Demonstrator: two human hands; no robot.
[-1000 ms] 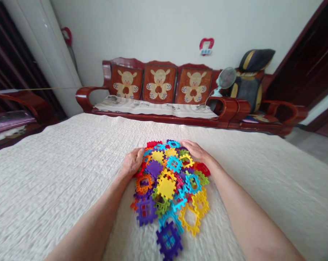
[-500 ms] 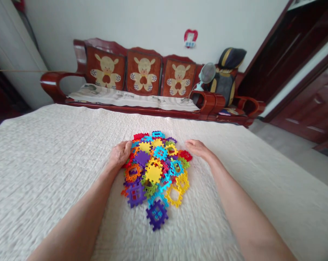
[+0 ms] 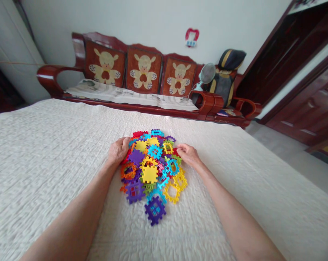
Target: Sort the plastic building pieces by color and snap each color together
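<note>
A heap of flat interlocking plastic pieces in several colours lies on the white quilted cover. A plain yellow piece (image 3: 149,174) is on top near the middle, and a dark purple window piece (image 3: 155,210) lies at the near end. My left hand (image 3: 118,150) rests against the heap's left side; its fingers are curled together and any piece in them is hidden. At the right side, my right hand (image 3: 189,153) touches a red piece (image 3: 175,151) with its fingertips, the fingers bent close together. Whether it grips that piece is unclear.
The quilted cover (image 3: 58,145) spreads around the heap. Beyond its far edge stands a wooden sofa (image 3: 50,78) with three bear cushions. A small fan (image 3: 207,73) and a wooden armchair (image 3: 248,107) are at the back right, near a dark door.
My right hand has moved left and inward onto the red piece at the heap's right edge. My left hand stays at the left side. The view has shifted slightly.
</note>
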